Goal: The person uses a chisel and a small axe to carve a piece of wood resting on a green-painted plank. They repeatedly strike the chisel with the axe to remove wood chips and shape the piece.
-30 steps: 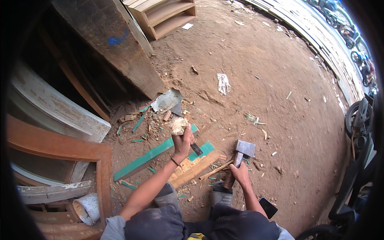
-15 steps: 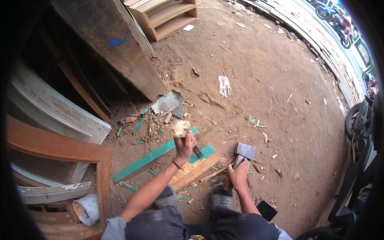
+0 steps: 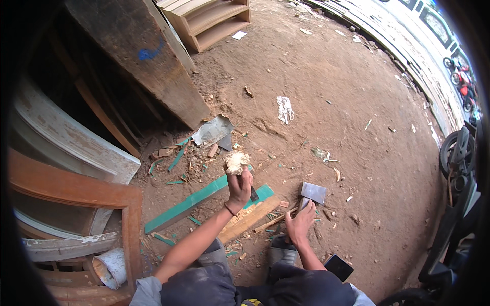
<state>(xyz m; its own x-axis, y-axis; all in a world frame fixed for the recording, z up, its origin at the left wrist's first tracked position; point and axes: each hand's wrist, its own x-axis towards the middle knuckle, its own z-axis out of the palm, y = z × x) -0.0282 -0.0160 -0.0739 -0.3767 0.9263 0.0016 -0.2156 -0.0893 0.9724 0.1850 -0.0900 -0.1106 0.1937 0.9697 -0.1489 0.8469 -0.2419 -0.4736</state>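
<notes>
My left hand (image 3: 239, 189) is closed round a chisel, its frayed, pale wooden butt (image 3: 236, 163) sticking out above my fist. The dark blade (image 3: 254, 195) slants down toward a green-painted wooden beam (image 3: 242, 224) with a bare, chipped side. To the right, my right hand (image 3: 302, 223) has its fingers stretched out beside a hammer with a blocky grey metal head (image 3: 313, 192). My palm and fingers hide most of its handle. A second green beam (image 3: 186, 204) lies on the dirt to the left, partly behind my left hand.
Chips and green splinters litter the ground, with a bent grey metal sheet (image 3: 213, 130) beyond. Door frames (image 3: 76, 176) and a paint-stained bucket (image 3: 110, 268) crowd the left. A phone (image 3: 338, 268) lies by my right knee. A motorbike (image 3: 449, 214) stands at right; a wooden shelf (image 3: 214, 23) stands far off.
My right hand has loosened from the hammer handle, its fingers straightening. My left hand has shifted slightly right with the chisel, now held more upright. A motorbike on the road has passed from view.
</notes>
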